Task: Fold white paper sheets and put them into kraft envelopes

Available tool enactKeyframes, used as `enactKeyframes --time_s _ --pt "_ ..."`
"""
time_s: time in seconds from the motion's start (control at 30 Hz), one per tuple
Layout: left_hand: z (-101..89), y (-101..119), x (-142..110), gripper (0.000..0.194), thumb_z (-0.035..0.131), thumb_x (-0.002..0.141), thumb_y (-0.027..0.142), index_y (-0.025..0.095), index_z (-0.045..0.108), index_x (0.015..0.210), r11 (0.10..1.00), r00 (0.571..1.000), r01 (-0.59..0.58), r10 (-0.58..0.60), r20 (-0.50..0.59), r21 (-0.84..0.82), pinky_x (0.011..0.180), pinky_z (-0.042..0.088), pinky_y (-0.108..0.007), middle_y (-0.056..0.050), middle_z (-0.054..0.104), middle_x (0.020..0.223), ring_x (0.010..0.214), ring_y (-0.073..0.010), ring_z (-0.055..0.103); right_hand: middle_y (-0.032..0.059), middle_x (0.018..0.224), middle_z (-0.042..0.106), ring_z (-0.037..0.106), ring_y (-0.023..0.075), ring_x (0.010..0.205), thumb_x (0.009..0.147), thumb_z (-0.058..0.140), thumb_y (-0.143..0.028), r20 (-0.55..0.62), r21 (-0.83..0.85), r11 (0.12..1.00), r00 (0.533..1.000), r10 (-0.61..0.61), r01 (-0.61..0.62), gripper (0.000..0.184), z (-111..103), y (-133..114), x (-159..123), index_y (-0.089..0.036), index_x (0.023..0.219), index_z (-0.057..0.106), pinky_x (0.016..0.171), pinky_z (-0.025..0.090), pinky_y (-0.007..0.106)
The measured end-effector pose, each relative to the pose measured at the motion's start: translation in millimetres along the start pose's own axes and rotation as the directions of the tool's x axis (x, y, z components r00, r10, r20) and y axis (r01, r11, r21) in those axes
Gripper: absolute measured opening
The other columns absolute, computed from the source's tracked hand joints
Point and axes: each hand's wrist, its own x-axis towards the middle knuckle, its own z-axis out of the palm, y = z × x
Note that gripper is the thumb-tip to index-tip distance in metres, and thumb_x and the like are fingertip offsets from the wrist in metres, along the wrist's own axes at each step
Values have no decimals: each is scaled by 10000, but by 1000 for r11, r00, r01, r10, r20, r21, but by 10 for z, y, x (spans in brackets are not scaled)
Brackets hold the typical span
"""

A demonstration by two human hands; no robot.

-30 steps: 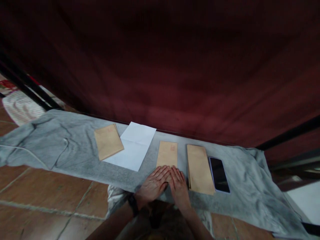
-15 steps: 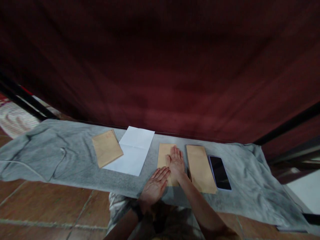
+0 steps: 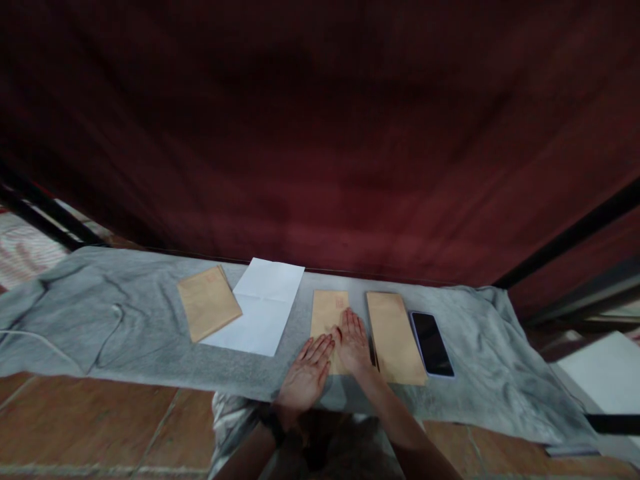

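A brown paper envelope (image 3: 326, 308) lies flat on the grey cloth in front of me, with a faint reddish print near its top right. My right hand (image 3: 353, 341) rests palm down on its right side, fingers stretched out. Flat over the lower left edge lies my left hand (image 3: 307, 375), its fingers extended and their tips by the right thumb. The two hands partly cover the envelope. Just right of it is a stack of brown envelopes (image 3: 396, 337), and a phone (image 3: 433, 345) with a dark screen sits beside that stack.
A creased white sheet (image 3: 267, 297) lies left of the hands, partly under more brown envelopes (image 3: 209, 303). Grey cloth (image 3: 145, 287) covers the long narrow surface. A white cable (image 3: 47, 339) crosses its left end. A dark red curtain (image 3: 320, 167) hangs behind.
My right hand has slid down the envelope towards me, uncovering the reddish print. My left hand stays at the lower left edge. The view has shifted slightly.
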Motion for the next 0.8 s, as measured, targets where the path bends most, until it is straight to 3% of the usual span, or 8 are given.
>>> enactKeyframes --time_s 0.27,0.47,0.6,0.8 --pt "11 6 -13 505 362 1009 234 181 369 1511 1000 1000 17 -17 9 -20 1205 296 -396 -59 400 1558 1448 -173 349 179 1456 513 451 265 1376 1028 323 -366 -118 42 998 992 -33 39 515 -204 -129 -581 -77 1411 512 1145 351 448" --pt "-25 26 27 491 335 1007 205 210 400 1495 994 997 71 -67 42 -87 1186 328 -389 -50 430 1544 1429 -167 382 118 1523 447 404 236 1411 992 449 -393 -96 17 979 975 -200 202 580 -363 -246 -1088 -125 1502 384 1174 314 388" --pt "3 128 219 451 329 1032 311 198 479 1442 978 986 159 -151 65 -135 1163 361 -410 -70 469 1517 1407 -194 417 132 1498 480 420 267 1398 963 508 -412 -114 8 979 973 -202 204 560 -292 -237 -1190 -118 1439 482 1173 309 409" --pt "219 161 630 475 362 1022 408 300 425 1481 985 985 152 -145 89 -78 1209 234 -504 -4 350 1591 1480 -239 278 128 1397 585 478 296 1347 895 629 -461 -124 69 986 982 -143 153 402 -175 -252 -1179 -225 1217 675 1125 366 456"
